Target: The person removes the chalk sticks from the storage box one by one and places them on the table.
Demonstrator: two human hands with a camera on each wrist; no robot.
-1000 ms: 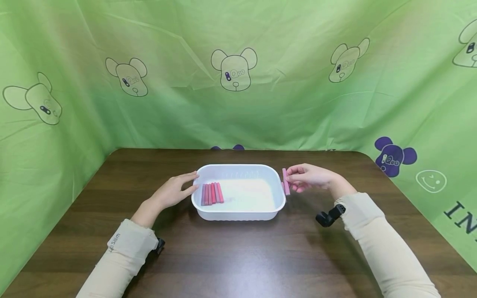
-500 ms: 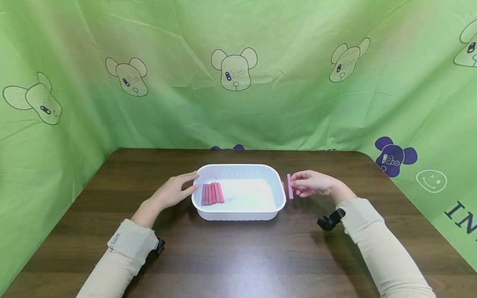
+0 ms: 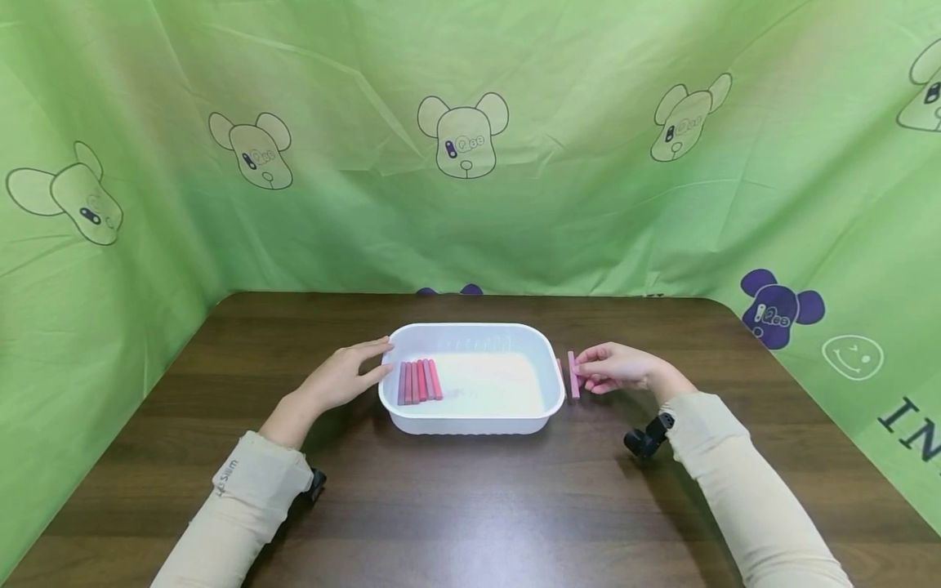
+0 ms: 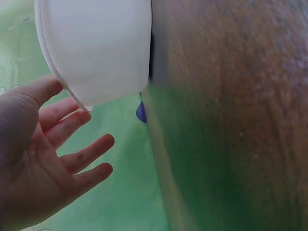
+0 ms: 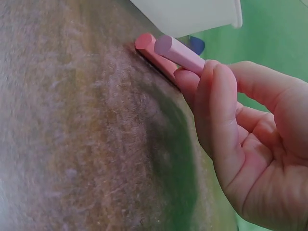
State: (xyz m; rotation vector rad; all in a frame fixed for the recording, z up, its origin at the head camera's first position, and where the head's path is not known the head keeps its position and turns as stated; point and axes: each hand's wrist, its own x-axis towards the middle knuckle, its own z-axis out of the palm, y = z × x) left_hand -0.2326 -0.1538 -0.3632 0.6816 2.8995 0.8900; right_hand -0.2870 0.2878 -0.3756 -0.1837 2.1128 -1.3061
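Note:
A white plastic basin (image 3: pixel 470 426) stands on the table with several pink, red and purple chalk sticks (image 3: pixel 419 382) lying side by side at its left end. My left hand (image 3: pixel 340 377) touches the basin's left rim, its fingers spread and fairly straight; in the left wrist view the thumb and two fingertips meet the rim (image 4: pixel 72 95). To the right of the basin, my right hand (image 3: pixel 617 367) pinches a light pink chalk stick (image 3: pixel 573 376) between thumb and fingers. Beside it, a coral-pink chalk stick (image 5: pixel 153 54) lies on the table close to the basin's right wall, mostly hidden in the head view.
The brown wooden table (image 3: pixel 470 506) reaches back to a green cloth (image 3: pixel 353 237) printed with bear heads, which hangs behind and at both sides. Black wrist cameras sit on both sleeves, the right one (image 3: pixel 648 435) just above the tabletop.
My right hand has moved slightly toward me and lower with the light pink chalk stick, away from the basin's right rim. My left hand and the basin have stayed put.

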